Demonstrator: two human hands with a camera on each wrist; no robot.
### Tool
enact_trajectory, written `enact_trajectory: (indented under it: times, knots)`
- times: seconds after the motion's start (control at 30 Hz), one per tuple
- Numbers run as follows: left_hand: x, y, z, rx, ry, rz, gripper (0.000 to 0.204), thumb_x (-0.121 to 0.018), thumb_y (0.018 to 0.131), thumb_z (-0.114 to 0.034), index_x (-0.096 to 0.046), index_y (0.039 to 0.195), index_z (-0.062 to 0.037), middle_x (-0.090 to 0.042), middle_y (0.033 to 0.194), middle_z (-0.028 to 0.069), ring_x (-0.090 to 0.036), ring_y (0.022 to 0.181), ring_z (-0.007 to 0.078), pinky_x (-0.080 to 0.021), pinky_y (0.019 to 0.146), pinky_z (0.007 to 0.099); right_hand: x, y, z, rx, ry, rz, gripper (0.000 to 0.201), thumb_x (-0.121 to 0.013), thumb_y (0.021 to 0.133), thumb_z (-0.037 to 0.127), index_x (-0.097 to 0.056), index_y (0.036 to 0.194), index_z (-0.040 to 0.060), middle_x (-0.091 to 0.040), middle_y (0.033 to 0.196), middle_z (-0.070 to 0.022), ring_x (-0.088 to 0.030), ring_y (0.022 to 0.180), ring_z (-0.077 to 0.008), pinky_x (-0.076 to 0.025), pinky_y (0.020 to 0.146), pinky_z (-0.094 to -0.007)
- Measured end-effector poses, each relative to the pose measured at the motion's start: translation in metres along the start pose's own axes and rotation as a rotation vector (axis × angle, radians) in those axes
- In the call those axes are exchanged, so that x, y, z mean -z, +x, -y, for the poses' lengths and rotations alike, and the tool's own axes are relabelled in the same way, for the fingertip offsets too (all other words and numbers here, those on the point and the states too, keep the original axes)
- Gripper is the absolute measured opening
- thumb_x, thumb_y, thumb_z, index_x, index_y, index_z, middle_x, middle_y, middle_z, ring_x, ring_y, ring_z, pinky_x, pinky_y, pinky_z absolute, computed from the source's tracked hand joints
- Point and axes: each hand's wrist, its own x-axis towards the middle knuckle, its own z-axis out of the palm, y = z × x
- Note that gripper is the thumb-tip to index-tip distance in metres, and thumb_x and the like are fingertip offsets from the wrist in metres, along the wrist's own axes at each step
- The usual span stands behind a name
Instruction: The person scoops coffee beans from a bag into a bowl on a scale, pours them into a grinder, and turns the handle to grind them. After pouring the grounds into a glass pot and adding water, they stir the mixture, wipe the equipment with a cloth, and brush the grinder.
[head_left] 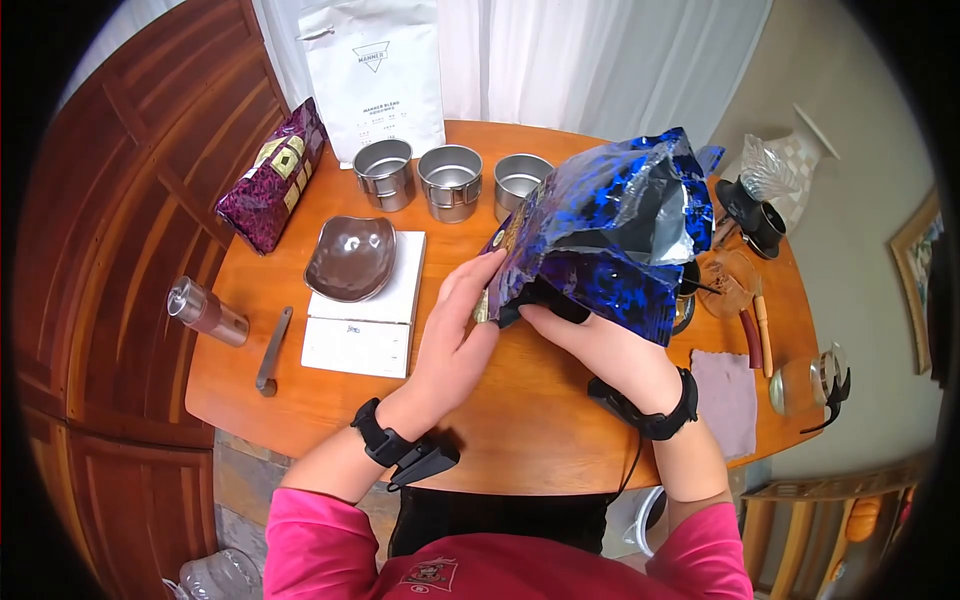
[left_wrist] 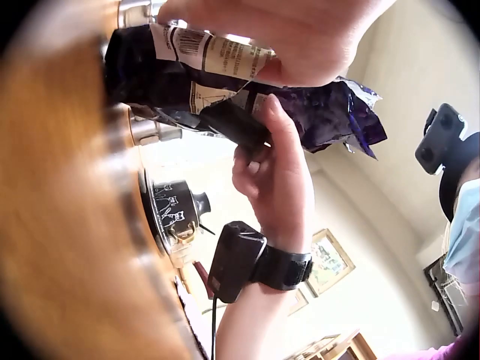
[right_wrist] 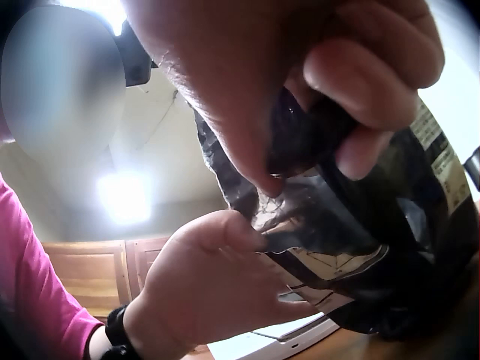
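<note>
A shiny blue and black foil bag (head_left: 570,210) is held up over the table, tilted, its torn mouth spread toward the right and silver lining showing. My left hand (head_left: 450,325) grips its lower left side, fingers behind and thumb in front, by the printed label (left_wrist: 225,56). On the near side of the bag, my right hand (head_left: 615,350) pinches a small black piece (left_wrist: 234,124) between thumb and curled fingers, close against the foil. What this black piece is, I cannot tell. The bag's inside is hidden. A brown bowl (head_left: 350,258) sits on a white scale (head_left: 358,345) left of my hands.
Three metal cups (head_left: 450,182) stand behind, before a white bag (head_left: 375,90). A purple bag (head_left: 272,180) and a grinder (head_left: 208,311) are left, near a grey stick-like tool (head_left: 275,350). On the right lie a cloth (head_left: 727,395) and a glass pot (head_left: 800,388).
</note>
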Motion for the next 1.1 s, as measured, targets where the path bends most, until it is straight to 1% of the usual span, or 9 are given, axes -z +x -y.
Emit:
enact_trajectory:
  times: [0.07, 0.23, 0.4, 0.47, 0.53, 0.63, 0.77, 0.97, 1.1]
  knots:
    - [-0.002, 0.000, -0.003, 0.009, -0.025, 0.002, 0.055, -0.038, 0.071, 0.001, -0.040, 0.127, 0.0016, -0.040, 0.128, 0.0206, -0.036, 0.122, 0.0322, -0.026, 0.103, 0.0357, 0.003, 0.002, 0.011, -0.078, 0.198, 0.014, 0.033, -0.069, 0.075, 0.016, -0.060, 0.102, 0.0000, -0.064, 0.090, -0.0092, -0.061, 0.080, -0.0196, -0.047, 0.074, -0.0283]
    - [-0.001, 0.001, -0.005, -0.117, 0.053, -0.002, 0.051, -0.038, 0.077, -0.001, -0.038, 0.128, 0.0021, -0.038, 0.129, 0.0211, -0.036, 0.122, 0.0322, -0.027, 0.102, 0.0360, -0.002, -0.011, 0.014, -0.327, 0.448, -0.018, 0.028, -0.068, 0.075, 0.011, -0.061, 0.101, 0.0036, -0.063, 0.097, -0.0048, -0.058, 0.089, -0.0158, -0.043, 0.083, -0.0287]
    - [-0.002, 0.001, -0.008, -0.071, 0.061, -0.002, 0.046, -0.040, 0.084, -0.006, -0.036, 0.129, 0.0021, -0.038, 0.129, 0.0209, -0.036, 0.121, 0.0321, -0.027, 0.102, 0.0354, -0.008, -0.022, 0.000, 0.055, 0.120, -0.253, 0.025, -0.070, 0.073, 0.009, -0.062, 0.096, 0.0016, -0.064, 0.088, -0.0052, -0.060, 0.076, -0.0144, -0.047, 0.070, -0.0268]
    - [-0.004, 0.000, -0.009, -0.063, 0.073, -0.032, 0.047, -0.037, 0.083, -0.003, -0.035, 0.130, 0.0012, -0.042, 0.128, 0.0157, -0.040, 0.119, 0.0241, -0.028, 0.100, 0.0313, -0.002, -0.028, 0.003, 0.135, 0.056, -0.288, 0.025, -0.070, 0.073, 0.008, -0.062, 0.095, 0.0012, -0.064, 0.087, -0.0053, -0.060, 0.074, -0.0141, -0.047, 0.067, -0.0264]
    - [-0.003, 0.000, -0.010, -0.050, 0.061, -0.025, 0.046, -0.040, 0.085, -0.006, -0.034, 0.130, 0.0017, -0.040, 0.128, 0.0178, -0.038, 0.120, 0.0280, -0.028, 0.101, 0.0332, 0.015, -0.037, 0.013, -0.697, 0.264, -0.099, 0.017, -0.070, 0.074, 0.008, -0.063, 0.088, 0.0020, -0.061, 0.073, -0.0039, -0.056, 0.055, -0.0108, -0.043, 0.052, -0.0222]
    - [-0.002, 0.000, -0.006, -0.058, 0.066, -0.012, 0.045, -0.042, 0.087, -0.008, -0.033, 0.130, 0.0024, -0.037, 0.129, 0.0199, -0.037, 0.120, 0.0317, -0.027, 0.102, 0.0352, 0.016, -0.040, 0.013, -0.641, 0.345, -0.161, 0.009, -0.067, 0.076, 0.009, -0.062, 0.080, 0.0031, -0.057, 0.063, -0.0025, -0.049, 0.044, -0.0081, -0.035, 0.043, -0.0199]
    - [-0.002, 0.001, -0.003, -0.053, 0.084, 0.004, 0.045, -0.042, 0.087, -0.008, -0.033, 0.129, 0.0029, -0.037, 0.129, 0.0200, -0.036, 0.121, 0.0313, -0.026, 0.102, 0.0352, 0.024, -0.050, 0.000, -0.578, 0.325, -0.035, 0.005, -0.059, 0.081, 0.006, -0.059, 0.083, 0.0015, -0.058, 0.066, -0.0052, -0.050, 0.046, -0.0098, -0.037, 0.045, -0.0209]
    - [-0.002, 0.001, -0.002, -0.057, 0.004, -0.010, 0.045, -0.042, 0.087, -0.010, -0.033, 0.129, 0.0030, -0.039, 0.127, 0.0197, -0.038, 0.118, 0.0306, -0.028, 0.101, 0.0346, 0.035, -0.040, 0.023, -0.538, 0.345, -0.173, 0.009, -0.061, 0.075, -0.002, -0.057, 0.082, -0.0002, -0.057, 0.064, -0.0050, -0.050, 0.046, -0.0098, -0.039, 0.044, -0.0221]
    - [-0.002, 0.002, 0.001, -0.040, -0.018, -0.015, 0.046, -0.042, 0.086, -0.010, -0.032, 0.130, 0.0029, -0.039, 0.126, 0.0194, -0.039, 0.117, 0.0301, -0.028, 0.100, 0.0345, 0.038, -0.037, 0.020, -0.333, 0.381, -0.165, 0.010, -0.062, 0.074, -0.002, -0.058, 0.083, -0.0011, -0.057, 0.063, -0.0051, -0.050, 0.046, -0.0092, -0.038, 0.043, -0.0218]
